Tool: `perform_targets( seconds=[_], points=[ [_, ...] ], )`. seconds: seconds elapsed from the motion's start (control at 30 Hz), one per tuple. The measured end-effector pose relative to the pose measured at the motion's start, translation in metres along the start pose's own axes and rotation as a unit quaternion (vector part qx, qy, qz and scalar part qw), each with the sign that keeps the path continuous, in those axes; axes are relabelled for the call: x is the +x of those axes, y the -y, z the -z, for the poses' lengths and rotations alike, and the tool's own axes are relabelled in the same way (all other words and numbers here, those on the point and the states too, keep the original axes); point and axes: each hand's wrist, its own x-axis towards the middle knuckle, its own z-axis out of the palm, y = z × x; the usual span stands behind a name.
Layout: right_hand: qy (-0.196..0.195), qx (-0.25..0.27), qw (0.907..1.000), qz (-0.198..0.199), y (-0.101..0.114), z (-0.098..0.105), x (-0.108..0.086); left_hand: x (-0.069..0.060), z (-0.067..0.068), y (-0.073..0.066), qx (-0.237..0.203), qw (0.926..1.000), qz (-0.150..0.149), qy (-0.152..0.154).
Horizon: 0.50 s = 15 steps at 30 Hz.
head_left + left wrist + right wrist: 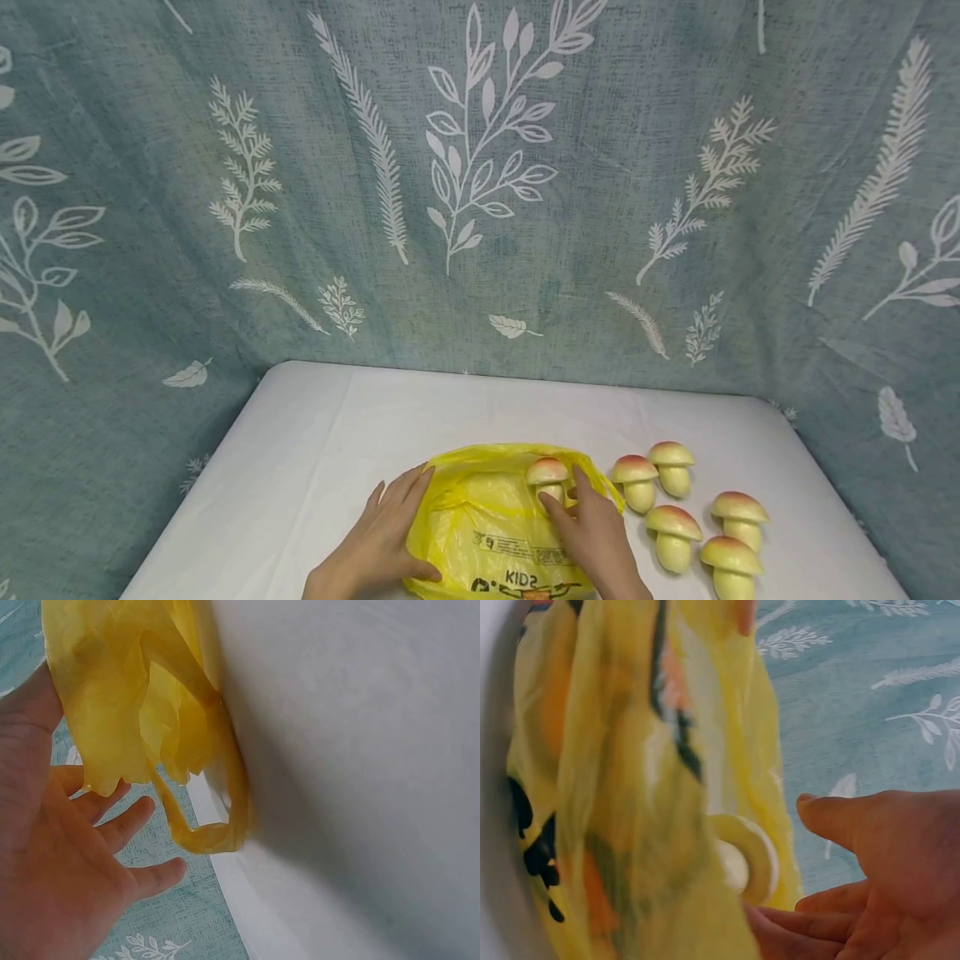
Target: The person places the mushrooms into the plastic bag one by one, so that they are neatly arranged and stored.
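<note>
Flanking bag (498,521), mushrooms (673,537), one possibly touching

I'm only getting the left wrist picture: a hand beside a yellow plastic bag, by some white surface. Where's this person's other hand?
Observer: In the head view, the right hand is at the mouth of the yellow bag, next to a mushroom-shaped piece.

Operator: A mushroom! None in my picture. Is it the only one?

Observer: No, five more mushrooms lie on the table to the right of the bag.

Operator: My side of the bag looks plain. Is anything written on it?

Observer: Yes, the head view shows printing on it that includes the word KIDS.
</note>
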Motion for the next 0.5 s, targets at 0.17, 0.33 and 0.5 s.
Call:
perform_targets(
  seconds=[0.17,0.33,0.5],
  points=[
    [0.003,0.034,0.9994,-0.008,0.001,0.014,-0.01,0.001,0.0,0.0,0.001,1.0,0.001,0.0],
    [-0.01,0.056,0.9978,-0.036,-0.01,0.035,-0.023,0.002,0.001,0.0,0.003,0.9999,0.012,0.004],
    [-0.04,0.042,0.9956,-0.074,-0.036,0.058,-0.034,0.002,0.002,-0.001,0.001,0.9999,0.015,0.006]
  ],
)
